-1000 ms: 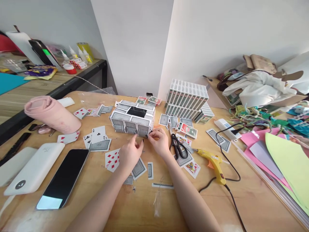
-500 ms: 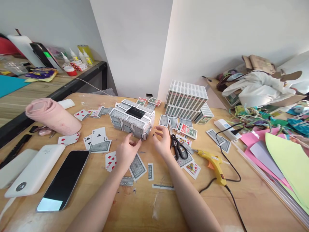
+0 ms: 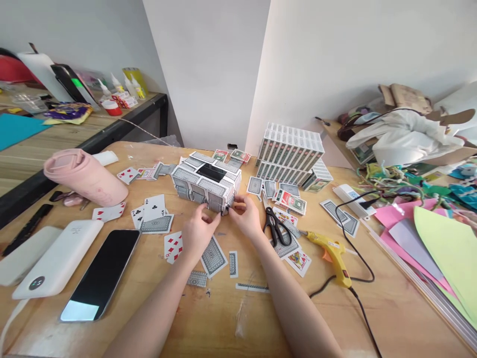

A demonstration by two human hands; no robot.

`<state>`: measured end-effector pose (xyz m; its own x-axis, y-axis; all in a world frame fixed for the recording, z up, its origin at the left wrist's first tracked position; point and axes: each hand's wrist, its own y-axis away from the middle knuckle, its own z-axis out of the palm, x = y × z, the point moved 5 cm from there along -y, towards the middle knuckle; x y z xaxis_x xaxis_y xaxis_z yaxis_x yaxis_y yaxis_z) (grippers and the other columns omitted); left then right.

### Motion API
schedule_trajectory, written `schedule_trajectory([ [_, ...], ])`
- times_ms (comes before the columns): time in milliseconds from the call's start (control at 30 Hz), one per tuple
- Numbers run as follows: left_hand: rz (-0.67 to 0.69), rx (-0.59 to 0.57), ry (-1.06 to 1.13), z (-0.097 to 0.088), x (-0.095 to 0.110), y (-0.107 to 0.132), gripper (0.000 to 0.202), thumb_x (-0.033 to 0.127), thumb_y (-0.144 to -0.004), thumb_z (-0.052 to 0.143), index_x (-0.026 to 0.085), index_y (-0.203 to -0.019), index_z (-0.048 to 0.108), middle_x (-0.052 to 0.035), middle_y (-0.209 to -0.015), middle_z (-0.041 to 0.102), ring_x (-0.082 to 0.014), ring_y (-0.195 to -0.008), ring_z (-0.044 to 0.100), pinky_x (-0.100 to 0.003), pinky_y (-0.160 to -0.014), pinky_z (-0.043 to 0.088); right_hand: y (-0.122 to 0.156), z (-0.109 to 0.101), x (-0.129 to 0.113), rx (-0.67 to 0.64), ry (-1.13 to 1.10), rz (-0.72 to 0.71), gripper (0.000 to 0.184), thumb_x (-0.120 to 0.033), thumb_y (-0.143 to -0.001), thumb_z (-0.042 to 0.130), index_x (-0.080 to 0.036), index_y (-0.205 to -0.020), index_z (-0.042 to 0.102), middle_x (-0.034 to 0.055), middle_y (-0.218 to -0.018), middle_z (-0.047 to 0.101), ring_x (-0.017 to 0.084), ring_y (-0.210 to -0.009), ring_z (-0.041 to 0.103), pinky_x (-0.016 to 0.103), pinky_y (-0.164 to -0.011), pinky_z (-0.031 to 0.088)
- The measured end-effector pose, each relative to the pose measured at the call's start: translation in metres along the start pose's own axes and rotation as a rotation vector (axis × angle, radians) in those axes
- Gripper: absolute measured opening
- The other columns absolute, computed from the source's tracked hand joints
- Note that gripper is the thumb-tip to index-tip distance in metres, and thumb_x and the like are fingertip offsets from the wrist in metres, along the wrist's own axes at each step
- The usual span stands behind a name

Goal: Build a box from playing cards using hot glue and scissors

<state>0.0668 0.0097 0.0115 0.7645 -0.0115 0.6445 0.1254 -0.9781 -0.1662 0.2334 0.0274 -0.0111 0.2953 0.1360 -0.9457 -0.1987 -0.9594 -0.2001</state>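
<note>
The box (image 3: 206,188), covered in grey-backed cards and with a dark opening in its top, sits on the counter (image 3: 298,318) just beyond the hands. The left hand (image 3: 199,231) has its fingertips at the lower front of the box, near the right end; the right hand (image 3: 246,219) reaches the near right corner. The hands are slightly apart from each other, and I cannot tell whether the fingers grip the box or only rest against it.

Near the left wrist lie a face-down card (image 3: 214,256) and an eight of diamonds, partly covered (image 3: 173,246). A narrow strip (image 3: 233,263) lies between the forearms. Right of the right hand are black-handled scissors (image 3: 276,228), then a yellow glue gun (image 3: 333,253) with a black cable. Card packs (image 3: 288,154) stand stacked behind, to the right of the box. To the left lie an ace of clubs (image 3: 154,206), a phone (image 3: 102,273), a white power bank (image 3: 57,258) and a pink roll (image 3: 85,176).
</note>
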Motion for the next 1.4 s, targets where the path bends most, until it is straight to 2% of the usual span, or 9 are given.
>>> schedule_trajectory([
  [200, -0.015, 0.023, 0.013, 0.0, 0.002, -0.001, 0.047, 0.045, -0.069, 0.058, 0.018, -0.108, 0.054, 0.0011, -0.066, 0.066, -0.0188, -0.065, 0.062, -0.03, -0.064, 0.044, 0.0, 0.002, -0.002, -0.008, -0.02, -0.013, 0.034, -0.02, -0.066, 0.06, -0.019, -0.099, 0.056, 0.0054, -0.099, 0.058, 0.016, -0.079, 0.062, 0.031, -0.075, 0.053],
  [367, 0.014, 0.06, 0.103, -0.001, 0.002, -0.002, 0.045, 0.043, -0.068, 0.061, 0.019, -0.106, 0.054, -0.0021, -0.083, 0.069, -0.0167, -0.067, 0.063, -0.029, -0.068, 0.047, 0.001, 0.005, -0.009, -0.022, 0.003, -0.072, 0.036, -0.017, -0.066, 0.058, -0.02, -0.103, 0.056, 0.0068, -0.103, 0.053, 0.016, -0.083, 0.06, 0.029, -0.074, 0.053],
  [467, 0.031, 0.068, 0.117, -0.001, 0.0, -0.002, 0.047, 0.045, -0.068, 0.061, 0.019, -0.107, 0.053, -0.0033, -0.088, 0.069, -0.0164, -0.066, 0.063, -0.029, -0.067, 0.047, 0.0, 0.007, -0.008, -0.044, 0.009, -0.069, 0.037, -0.019, -0.066, 0.059, -0.02, -0.103, 0.055, 0.0056, -0.099, 0.055, 0.015, -0.08, 0.06, 0.028, -0.07, 0.053],
  [600, 0.034, 0.032, 0.157, -0.001, -0.004, -0.005, 0.047, 0.044, -0.068, 0.061, 0.019, -0.107, 0.053, -0.0025, -0.086, 0.069, -0.0163, -0.067, 0.064, -0.028, -0.066, 0.047, -0.002, 0.009, -0.001, -0.059, 0.01, -0.024, 0.038, -0.019, -0.065, 0.059, -0.019, -0.103, 0.053, 0.0036, -0.091, 0.057, 0.014, -0.072, 0.059, 0.028, -0.065, 0.052],
  [1000, 0.065, 0.012, 0.205, -0.002, -0.007, -0.01, 0.047, 0.043, -0.068, 0.061, 0.017, -0.107, 0.055, -0.0031, -0.083, 0.07, -0.0159, -0.067, 0.065, -0.028, -0.069, 0.048, -0.001, 0.009, -0.003, -0.046, 0.02, -0.008, 0.035, -0.021, -0.067, 0.058, -0.019, -0.101, 0.055, 0.0034, -0.09, 0.058, 0.013, -0.073, 0.058, 0.026, -0.064, 0.05],
  [1400, 0.079, 0.038, 0.078, 0.0, 0.0, -0.011, 0.042, 0.04, -0.066, 0.062, 0.018, -0.101, 0.056, 0.0007, -0.068, 0.067, -0.0156, -0.061, 0.064, -0.026, -0.061, 0.046, -0.001, 0.01, -0.003, -0.031, 0.053, -0.015, 0.029, -0.025, -0.068, 0.058, -0.019, -0.096, 0.055, 0.0024, -0.086, 0.059, 0.014, -0.071, 0.057, 0.026, -0.062, 0.05],
])
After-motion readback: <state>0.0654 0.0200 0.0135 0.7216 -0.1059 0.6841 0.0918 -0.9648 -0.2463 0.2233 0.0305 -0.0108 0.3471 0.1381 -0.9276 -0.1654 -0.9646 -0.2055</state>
